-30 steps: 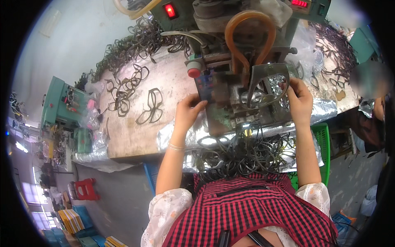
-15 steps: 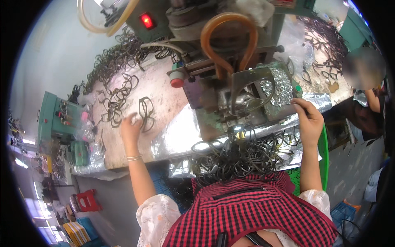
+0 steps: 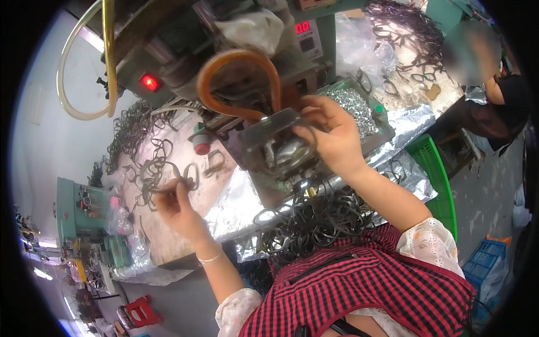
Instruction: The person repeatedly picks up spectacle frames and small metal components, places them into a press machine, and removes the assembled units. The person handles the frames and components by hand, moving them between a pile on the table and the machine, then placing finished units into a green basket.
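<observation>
The left hand (image 3: 177, 210) pinched a dark, thin spectacle-shaped frame piece (image 3: 182, 175) between thumb and fingertips, just lifted off the worn wooden surface (image 3: 168, 247) at about nine o'clock from the person's chest. The right hand (image 3: 331, 137) was closed around another dark frame at the clear plastic guard (image 3: 269, 126) of the grey press machine (image 3: 264, 151), at about one o'clock, fingers curled on the work so that the exact grip could not be told. By my judgement the work stood mid-cycle: one piece was at the machine and the next was being fetched, with much left to do, for a loose scatter of dark frames (image 3: 140, 140) lay at ten o'clock beyond the left hand, while a tangled heap of frames (image 3: 314, 219) rested between the arms at the silver foil-covered edge (image 3: 236, 196). A tray of small bright metal parts (image 3: 351, 104) sat touching the right hand's far side, and a green plastic crate (image 3: 435, 168) stood at three o'clock.
</observation>
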